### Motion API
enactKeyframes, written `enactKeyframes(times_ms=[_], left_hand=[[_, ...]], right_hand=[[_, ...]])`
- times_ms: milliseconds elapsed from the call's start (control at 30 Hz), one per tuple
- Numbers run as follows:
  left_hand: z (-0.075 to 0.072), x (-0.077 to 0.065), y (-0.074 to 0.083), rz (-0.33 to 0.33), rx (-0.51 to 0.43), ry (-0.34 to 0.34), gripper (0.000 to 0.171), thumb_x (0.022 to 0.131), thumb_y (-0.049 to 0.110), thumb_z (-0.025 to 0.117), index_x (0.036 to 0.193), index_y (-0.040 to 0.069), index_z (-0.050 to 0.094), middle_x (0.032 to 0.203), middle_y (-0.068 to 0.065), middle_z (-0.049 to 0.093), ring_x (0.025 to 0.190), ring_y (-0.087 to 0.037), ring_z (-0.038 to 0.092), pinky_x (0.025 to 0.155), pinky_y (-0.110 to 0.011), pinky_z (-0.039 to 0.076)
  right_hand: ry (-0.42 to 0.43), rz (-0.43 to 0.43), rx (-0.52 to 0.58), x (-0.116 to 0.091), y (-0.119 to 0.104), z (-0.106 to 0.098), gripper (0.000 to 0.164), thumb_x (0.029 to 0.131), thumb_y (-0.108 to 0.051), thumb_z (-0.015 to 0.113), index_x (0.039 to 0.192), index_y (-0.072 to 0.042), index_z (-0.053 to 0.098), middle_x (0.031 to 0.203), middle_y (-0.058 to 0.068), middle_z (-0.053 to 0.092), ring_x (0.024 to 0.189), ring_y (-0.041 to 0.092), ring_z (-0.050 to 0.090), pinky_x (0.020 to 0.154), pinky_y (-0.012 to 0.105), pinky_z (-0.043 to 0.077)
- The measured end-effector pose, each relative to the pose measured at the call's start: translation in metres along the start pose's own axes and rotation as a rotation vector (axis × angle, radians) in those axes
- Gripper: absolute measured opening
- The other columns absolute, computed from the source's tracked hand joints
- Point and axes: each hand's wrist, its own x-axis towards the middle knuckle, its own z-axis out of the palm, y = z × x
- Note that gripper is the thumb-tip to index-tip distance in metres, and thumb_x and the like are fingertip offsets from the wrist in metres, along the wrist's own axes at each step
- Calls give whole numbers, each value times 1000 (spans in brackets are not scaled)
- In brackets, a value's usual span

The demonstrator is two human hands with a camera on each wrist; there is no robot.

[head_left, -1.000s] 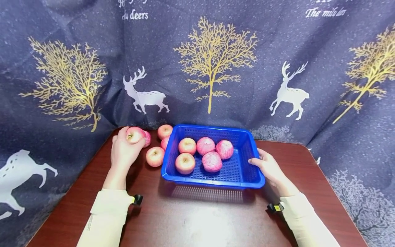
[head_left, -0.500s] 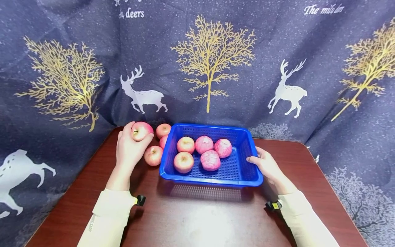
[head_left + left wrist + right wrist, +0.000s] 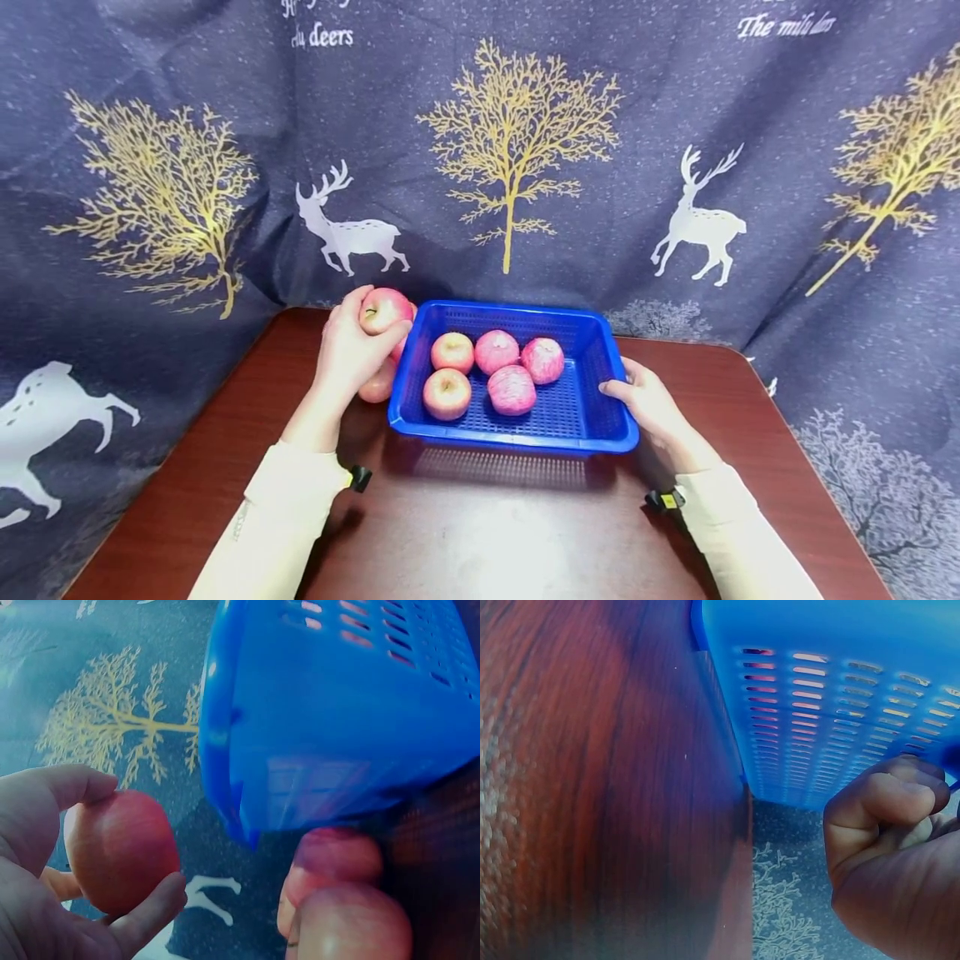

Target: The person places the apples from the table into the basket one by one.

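Observation:
My left hand (image 3: 350, 348) grips a red-and-yellow apple (image 3: 385, 311) just left of the blue plastic basket (image 3: 517, 444). In the left wrist view, thumb and fingers wrap this apple (image 3: 124, 851), which is apart from the basket wall (image 3: 315, 750). Several apples lie inside the basket, among them a striped red apple (image 3: 512, 390) and a yellowish apple (image 3: 447, 394). At the basket's right end, my right hand (image 3: 656, 408) holds the rim, thumb on the inner side. The right wrist view shows those curled fingers (image 3: 885, 806) at the slotted wall.
Loose apples (image 3: 377, 383) sit on the table against the basket's left side, partly hidden by my left hand. The brown wooden table (image 3: 480, 533) ends at a dark blue curtain (image 3: 570, 250) printed with trees and deer.
My left hand has lifted the apple and carried it right, towards the basket's left rim. The right hand keeps its hold, and the basket has hardly moved.

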Motion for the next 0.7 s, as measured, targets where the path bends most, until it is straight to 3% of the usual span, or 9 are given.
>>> enactKeyframes(times_ms=[200,467,700], left_hand=[[10,3,15,29,-8,-86,85,77,59,73,146,19,43,137,-13,51,123,-31,44,100,-52,36],[24,4,39,43,-17,-147,85,76,57,75,146,22,42,135,-10,49,121,-26,46,100,-48,38],[41,6,57,142,31,-148,82,74,58,75,141,20,47,127,-11,55,116,-30,49,95,-49,40]], right_hand=[[5,3,-14,-1,1,-1,57,95,-11,60,146,-1,36,129,29,55,102,41,63,78,50,53],[16,3,-20,-1,0,0,55,94,-10,60,144,0,39,128,29,56,100,40,64,78,49,53],[6,-10,-15,-1,0,-1,55,94,-9,59,144,0,38,128,30,56,101,41,64,77,49,54]])
